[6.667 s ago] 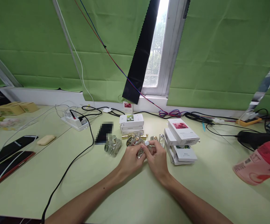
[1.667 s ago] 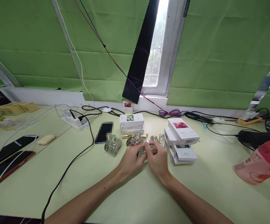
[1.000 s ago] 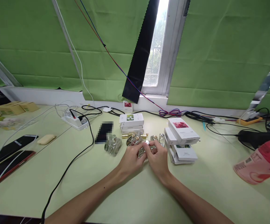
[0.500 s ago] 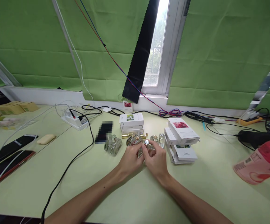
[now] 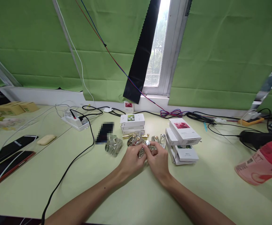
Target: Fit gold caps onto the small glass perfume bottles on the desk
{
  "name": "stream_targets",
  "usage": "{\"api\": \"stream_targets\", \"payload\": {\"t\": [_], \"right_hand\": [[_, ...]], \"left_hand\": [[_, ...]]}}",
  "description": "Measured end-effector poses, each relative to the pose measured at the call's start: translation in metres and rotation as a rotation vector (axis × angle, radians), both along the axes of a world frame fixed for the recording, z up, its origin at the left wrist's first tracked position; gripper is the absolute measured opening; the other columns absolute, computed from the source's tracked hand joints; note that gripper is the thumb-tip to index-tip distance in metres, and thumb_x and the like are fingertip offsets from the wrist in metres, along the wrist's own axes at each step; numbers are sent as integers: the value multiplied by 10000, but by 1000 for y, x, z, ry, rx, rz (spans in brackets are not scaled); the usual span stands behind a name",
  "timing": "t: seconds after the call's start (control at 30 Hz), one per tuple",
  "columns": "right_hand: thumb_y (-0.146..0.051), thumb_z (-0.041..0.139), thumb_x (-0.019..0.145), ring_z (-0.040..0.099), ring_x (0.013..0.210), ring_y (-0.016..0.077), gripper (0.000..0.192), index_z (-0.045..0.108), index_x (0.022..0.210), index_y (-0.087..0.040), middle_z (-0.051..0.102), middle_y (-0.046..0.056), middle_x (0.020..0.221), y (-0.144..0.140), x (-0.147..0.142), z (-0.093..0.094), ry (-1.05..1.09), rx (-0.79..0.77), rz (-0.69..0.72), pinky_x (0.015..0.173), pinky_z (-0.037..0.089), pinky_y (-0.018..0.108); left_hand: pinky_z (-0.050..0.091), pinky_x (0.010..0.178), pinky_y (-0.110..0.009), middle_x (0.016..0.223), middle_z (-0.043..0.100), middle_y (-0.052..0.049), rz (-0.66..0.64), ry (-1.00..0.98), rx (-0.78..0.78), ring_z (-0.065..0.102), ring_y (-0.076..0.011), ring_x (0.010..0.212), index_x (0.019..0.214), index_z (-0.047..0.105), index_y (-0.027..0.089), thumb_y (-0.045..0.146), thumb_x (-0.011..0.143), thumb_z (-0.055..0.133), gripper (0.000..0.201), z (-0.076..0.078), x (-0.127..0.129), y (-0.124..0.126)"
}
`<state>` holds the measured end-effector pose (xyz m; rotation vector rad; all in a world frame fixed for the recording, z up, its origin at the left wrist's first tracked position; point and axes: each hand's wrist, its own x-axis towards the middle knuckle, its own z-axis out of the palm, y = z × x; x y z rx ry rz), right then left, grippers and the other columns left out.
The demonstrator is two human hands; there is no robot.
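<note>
Both hands meet at the middle of the table around a small clear glass perfume bottle (image 5: pixel 141 152) with a shiny silver top (image 5: pixel 147 142). My left hand (image 5: pixel 133 157) is closed, its fingertips on the bottle's left side. My right hand (image 5: pixel 157 157) is closed too, thumb and fingers pinching close to the silver top. Fingers cover much of the bottle. Just beyond them are a clear glass bottle with a gold neck (image 5: pixel 136 139), another gold-necked bottle (image 5: pixel 155 138) and a slim upright glass vial (image 5: pixel 162 141). To the left sits a clear crumpled-looking object (image 5: pixel 113 146).
White boxes are stacked behind (image 5: pixel 132 120) and to the right (image 5: pixel 185 132). A pink container with a red lid (image 5: pixel 261 162) lies tilted at far right. Phones (image 5: pixel 7 148), a power strip (image 5: pixel 76 122) and a long black cable (image 5: pixel 67 167) occupy the left side.
My right hand's fingers have shifted very slightly around the bottle's top. Both hands stay in the same place, and the surrounding things have not moved.
</note>
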<state>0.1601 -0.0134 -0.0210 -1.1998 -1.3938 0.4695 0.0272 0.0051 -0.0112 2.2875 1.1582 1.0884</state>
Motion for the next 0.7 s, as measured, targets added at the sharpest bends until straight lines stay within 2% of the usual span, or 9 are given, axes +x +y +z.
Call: {"api": "stream_targets", "payload": {"t": [0.33,0.7], "right_hand": [[-538,659,880,481,409,115,353,589,824,-196,563,-40,557,-1,-1,1,132,-68,54,408,343,231],[-598,711,812,557,397,123,426,537,772,-212,673,6,717,-2,-1,3,186,-92,42,393,412,246]], "left_hand": [[351,565,-224,570,559,30,0,-9,31,425,-90,511,705,595,151,180,911,533,217,1,2,0],[352,555,-216,584,584,30,-19,-22,-15,451,-89,521,737,637,151,154,896,534,189,3,2,-3]]}}
